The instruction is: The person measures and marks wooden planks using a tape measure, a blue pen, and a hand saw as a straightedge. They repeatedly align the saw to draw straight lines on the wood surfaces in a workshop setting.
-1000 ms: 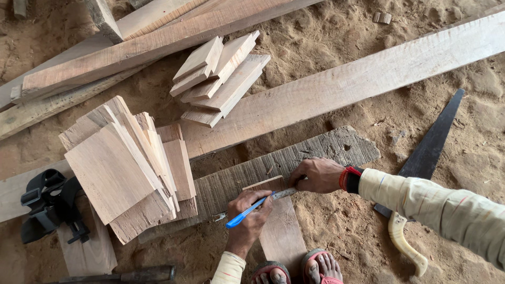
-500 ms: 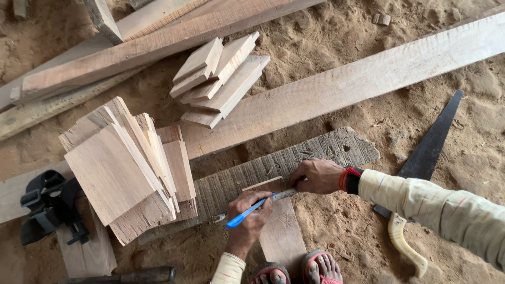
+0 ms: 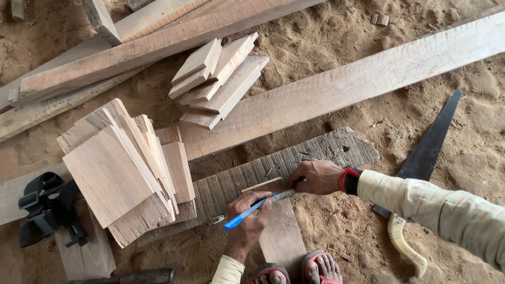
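Small wooden piece [image 3: 281, 231], flat and reddish, lying on the sandy ground [image 3: 336, 42] near the bottom edge of the view, upper end resting across the grey weathered plank [image 3: 273, 171], lower end by two sandalled feet [image 3: 297, 271]. Left hand [image 3: 251, 221] clenched around a blue pen [image 3: 247, 211], tip aimed left and down, close to the upper corner of the piece. Right hand [image 3: 317, 176] pressed down on the grey plank just beyond the piece, fingers curled on a thin metal ruler [image 3: 263, 202] laid along the piece's upper edge; red and black band at the wrist, pale striped sleeve behind.

Handsaw [image 3: 426, 158] with dark blade and pale curved handle on the sand at the right, partly under the sleeve. Long pale plank [image 3: 368, 73] running diagonally from the upper right corner toward the left edge, above the grey plank. Small stack of short boards [image 3: 221, 79] resting on that long plank near the top centre. Bigger fanned heap of cut boards [image 3: 121, 168] at the left, touching the grey plank's left end. Black clamp-like tool [image 3: 44, 208] at the left edge, beside that heap. More long timbers [image 3: 142, 37] piled across the upper left corner.
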A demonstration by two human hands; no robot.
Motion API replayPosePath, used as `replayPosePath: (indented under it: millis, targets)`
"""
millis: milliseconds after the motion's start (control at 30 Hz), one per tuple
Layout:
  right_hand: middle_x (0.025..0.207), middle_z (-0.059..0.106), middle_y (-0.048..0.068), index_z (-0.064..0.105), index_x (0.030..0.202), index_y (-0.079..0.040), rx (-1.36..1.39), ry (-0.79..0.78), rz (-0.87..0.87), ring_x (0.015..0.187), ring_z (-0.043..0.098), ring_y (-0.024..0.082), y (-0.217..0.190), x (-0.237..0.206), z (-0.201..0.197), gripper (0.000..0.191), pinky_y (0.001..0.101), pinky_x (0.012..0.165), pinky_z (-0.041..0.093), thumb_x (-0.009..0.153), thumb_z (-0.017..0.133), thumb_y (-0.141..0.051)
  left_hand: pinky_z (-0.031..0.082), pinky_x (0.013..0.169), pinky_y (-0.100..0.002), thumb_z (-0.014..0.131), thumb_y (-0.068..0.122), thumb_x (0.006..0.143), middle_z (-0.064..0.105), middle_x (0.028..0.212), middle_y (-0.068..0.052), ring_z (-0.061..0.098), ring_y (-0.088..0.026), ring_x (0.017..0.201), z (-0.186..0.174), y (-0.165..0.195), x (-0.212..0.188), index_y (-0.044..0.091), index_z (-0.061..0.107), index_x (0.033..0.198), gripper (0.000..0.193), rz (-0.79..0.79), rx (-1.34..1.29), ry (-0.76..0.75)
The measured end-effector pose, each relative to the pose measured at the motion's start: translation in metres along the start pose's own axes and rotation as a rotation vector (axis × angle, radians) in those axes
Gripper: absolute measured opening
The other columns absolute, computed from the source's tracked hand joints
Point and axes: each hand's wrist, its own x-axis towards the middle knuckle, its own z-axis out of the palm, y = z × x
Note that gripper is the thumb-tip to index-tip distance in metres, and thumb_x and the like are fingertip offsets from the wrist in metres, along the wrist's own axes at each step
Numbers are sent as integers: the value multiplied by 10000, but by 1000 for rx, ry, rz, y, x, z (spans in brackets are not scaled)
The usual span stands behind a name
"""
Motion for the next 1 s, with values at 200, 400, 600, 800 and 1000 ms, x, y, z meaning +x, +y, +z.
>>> replayPosePath:
  millis: [200, 400, 600, 800, 1000]
  targets:
    - [1086, 785, -61, 785, 1138, -333, -22, -11, 4, 871, 756, 163, 0, 1, 1, 266, 356, 739, 620, 956, 593, -357, 665, 597, -288, 711, 157, 915, 792, 910, -131, 784, -189, 709, 14, 1, 3, 46, 781, 1017, 166, -25, 15, -65]
    - [1080, 790, -63, 787, 1137, -338, 5, 22, -20, 859, 763, 164, 1, -3, 1, 269, 343, 731, 618, 947, 597, -338, 668, 587, -281, 732, 104, 882, 781, 887, -139, 781, -180, 703, 14, 3, 5, 20, 777, 985, 140, 10, 30, -10]
    - [1082, 792, -55, 787, 1138, -324, 5, 44, -47, 864, 762, 173, 0, -4, -1, 275, 349, 730, 618, 937, 600, -335, 667, 614, -283, 748, 79, 860, 786, 890, -140, 786, -191, 723, 12, 5, 6, 24, 781, 978, 134, 43, 70, -10]
    - [1083, 794, -56, 793, 1125, -316, 17, 37, -41, 886, 761, 169, 1, -4, 0, 274, 358, 756, 619, 926, 606, -323, 671, 649, -300, 771, 87, 852, 789, 900, -137, 792, -207, 751, 11, 9, 7, 23, 788, 968, 134, 44, 62, -18]
    - [1081, 796, -56, 793, 1124, -318, 23, 42, -43, 893, 763, 169, 2, -3, 1, 271, 353, 768, 616, 921, 615, -330, 662, 648, -301, 771, 77, 835, 791, 892, -134, 789, -202, 745, 9, 14, 8, 21, 789, 964, 142, 26, 47, -11]
